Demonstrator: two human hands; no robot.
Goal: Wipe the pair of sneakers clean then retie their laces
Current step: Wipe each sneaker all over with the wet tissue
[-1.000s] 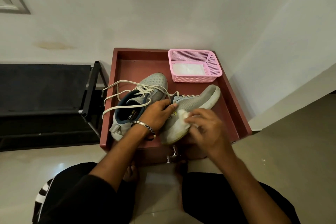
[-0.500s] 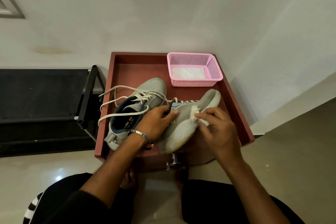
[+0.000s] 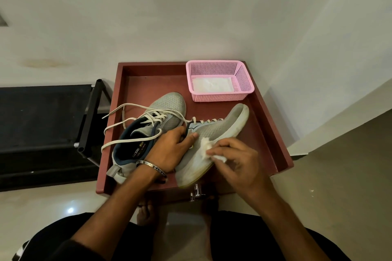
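Since a second ago my right hand [image 3: 237, 163] has slid the white wipe [image 3: 209, 150] from the heel up the side of the right sneaker [image 3: 214, 140], fingers pinching it. My left hand [image 3: 169, 150] grips that tilted sneaker at its collar, thumb on the side. Beside it the left sneaker [image 3: 148, 125] lies in the red tray [image 3: 273, 140], laces [image 3: 127, 125] loose, pink basket [image 3: 218, 80] behind.

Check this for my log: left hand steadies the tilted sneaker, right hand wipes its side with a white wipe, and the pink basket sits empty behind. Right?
Not quite: the head view shows the pink basket holds something flat and white. The left hand does steady the sneaker, and the right hand wipes with the white wipe.
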